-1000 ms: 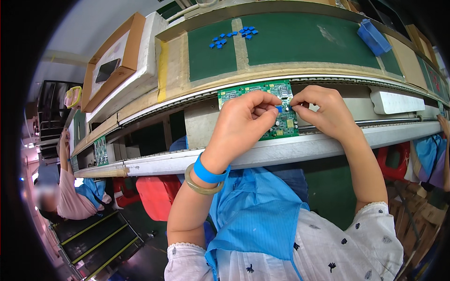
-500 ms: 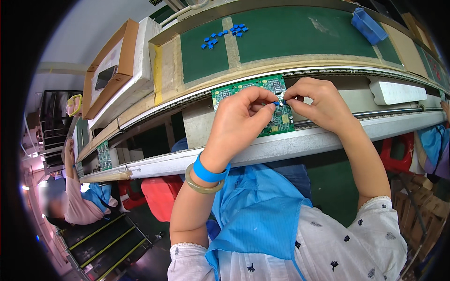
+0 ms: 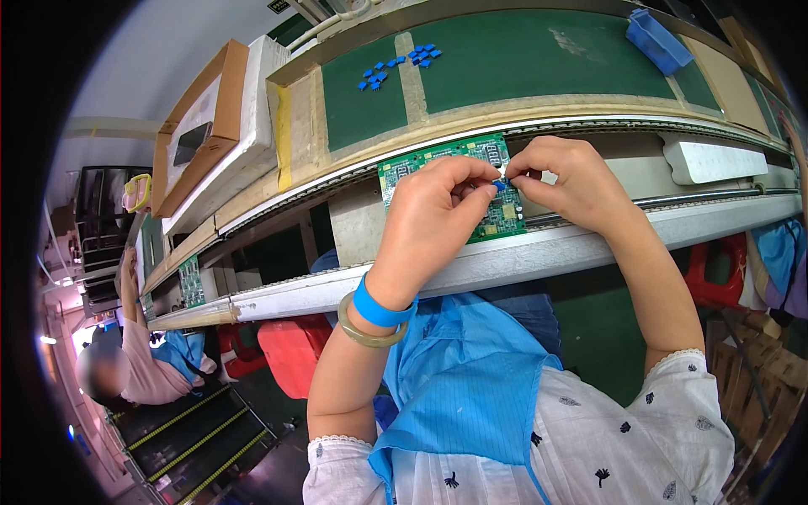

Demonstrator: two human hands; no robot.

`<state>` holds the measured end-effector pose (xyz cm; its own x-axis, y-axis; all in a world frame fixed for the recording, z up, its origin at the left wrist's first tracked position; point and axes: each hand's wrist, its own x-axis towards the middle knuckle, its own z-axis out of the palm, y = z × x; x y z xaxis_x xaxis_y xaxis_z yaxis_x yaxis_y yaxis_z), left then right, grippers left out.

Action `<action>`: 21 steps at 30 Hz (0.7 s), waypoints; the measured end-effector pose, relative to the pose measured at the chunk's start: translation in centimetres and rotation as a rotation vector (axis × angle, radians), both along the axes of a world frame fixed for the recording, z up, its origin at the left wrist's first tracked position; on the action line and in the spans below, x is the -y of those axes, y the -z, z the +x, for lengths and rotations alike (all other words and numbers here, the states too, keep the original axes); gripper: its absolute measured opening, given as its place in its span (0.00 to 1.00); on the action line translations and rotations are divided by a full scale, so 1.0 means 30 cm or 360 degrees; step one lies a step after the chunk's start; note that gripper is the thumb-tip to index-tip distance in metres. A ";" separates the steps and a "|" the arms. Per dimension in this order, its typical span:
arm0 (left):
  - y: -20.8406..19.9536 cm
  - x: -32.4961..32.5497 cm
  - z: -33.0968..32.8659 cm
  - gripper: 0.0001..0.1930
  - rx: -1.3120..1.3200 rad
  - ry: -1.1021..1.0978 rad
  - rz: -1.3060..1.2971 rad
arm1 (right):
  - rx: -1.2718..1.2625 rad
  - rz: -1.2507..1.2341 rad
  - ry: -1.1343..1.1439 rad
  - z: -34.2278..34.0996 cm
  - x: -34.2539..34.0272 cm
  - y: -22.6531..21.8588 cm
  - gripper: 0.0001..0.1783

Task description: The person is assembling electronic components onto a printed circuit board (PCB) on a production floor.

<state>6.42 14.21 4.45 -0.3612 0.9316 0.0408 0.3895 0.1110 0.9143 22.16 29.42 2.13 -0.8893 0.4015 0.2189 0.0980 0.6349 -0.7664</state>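
Fingers of both hands pinched together on one small blue component [image 3: 500,183], held just above the right edge of the green circuit board [image 3: 450,187] at centre frame. Left hand [image 3: 433,215] curled over the board's middle, hiding much of it; right hand [image 3: 562,182] coming in from the right, thumb and forefinger closed on the same part. Board resting tilted between the metal rails of the conveyor [image 3: 589,240], touching the lower rail. To do well, judging from this: keep the part upright, legs pointing down at the board, and line up before pressing; legs and holes too small to make out here, so best to feel for the seat rather than force. Steady the board with the heel of the left hand so as not to slide it along the rail. Press straight down, evenly from both sides, not at a slant, to avoid bent legs. More loose blue components [image 3: 397,66] lying on the green belt [image 3: 539,50] at upper centre, well apart from the hands; blue bin [image 3: 658,40] at upper right; white foam block [image 3: 720,162] on the desk edge at right; cardboard box [image 3: 202,126] at upper left. Another person [image 3: 135,370] at lower left, near a second green board [image 3: 192,279].
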 end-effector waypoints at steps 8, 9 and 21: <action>0.013 -0.013 0.023 0.07 -0.0497 0.0060 0.0127 | -0.0043 -0.0193 0.0074 0.018 -0.016 -0.009 0.11; 0.017 -0.019 0.032 0.07 -0.0604 0.0060 0.0187 | -0.0066 -0.0296 0.0156 0.023 -0.018 -0.010 0.12; 0.040 -0.049 0.069 0.05 -0.1162 0.0102 0.0303 | -0.0082 -0.0164 0.0144 0.039 -0.022 -0.001 0.10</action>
<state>8.49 15.68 3.25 -0.1263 0.9027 0.4113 0.9039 -0.0661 0.4227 23.34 30.07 2.16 -0.8370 0.5023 0.2170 0.1101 0.5432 -0.8324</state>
